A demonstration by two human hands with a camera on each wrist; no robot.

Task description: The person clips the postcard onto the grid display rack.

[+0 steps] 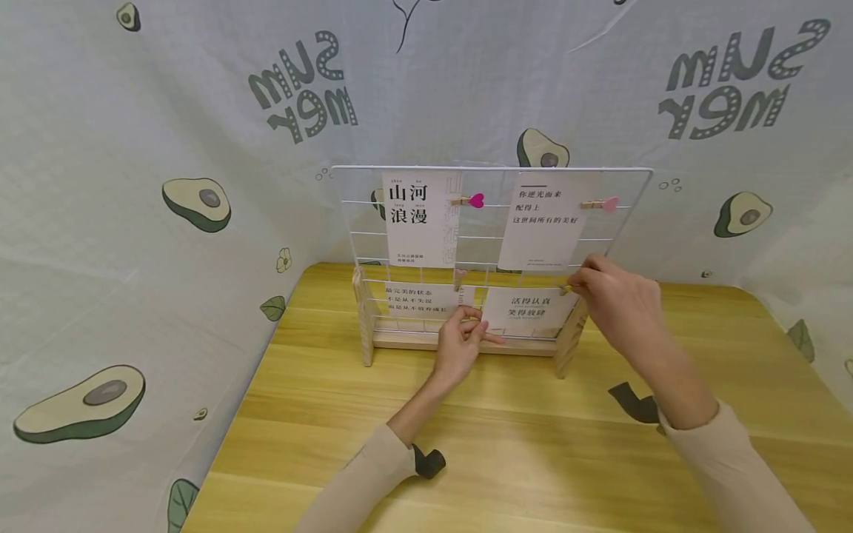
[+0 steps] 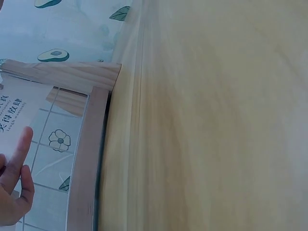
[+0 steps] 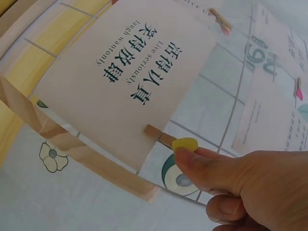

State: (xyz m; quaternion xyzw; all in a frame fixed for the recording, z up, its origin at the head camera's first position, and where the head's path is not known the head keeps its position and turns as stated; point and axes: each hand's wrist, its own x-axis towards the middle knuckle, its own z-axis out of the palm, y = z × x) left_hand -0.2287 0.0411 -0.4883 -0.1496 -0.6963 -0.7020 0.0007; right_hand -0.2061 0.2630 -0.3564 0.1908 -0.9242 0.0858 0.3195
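Observation:
A white card [image 1: 526, 309] with printed characters lies against the lower right of a white wire grid panel [image 1: 480, 255] on a wooden stand. My right hand [image 1: 620, 300] pinches a small wooden clothespin [image 3: 161, 136] with a yellow heart on its end. The clothespin's tip lies over the card's edge by the grid wires. At the card's left edge, my left hand [image 1: 460, 344] holds it between curled fingers, while another finger [image 2: 21, 144] stretches along the card's face. Part of this hand is cut off in the left wrist view.
Three more cards hang on the grid: upper left [image 1: 416, 244], upper right [image 1: 540, 248] and lower left [image 1: 413, 296]. Clothespins with a magenta heart [image 1: 476, 200] and a pink heart [image 1: 610, 204] hold the upper ones. The wooden table [image 1: 533, 459] stands before an avocado-print cloth [image 1: 220, 96].

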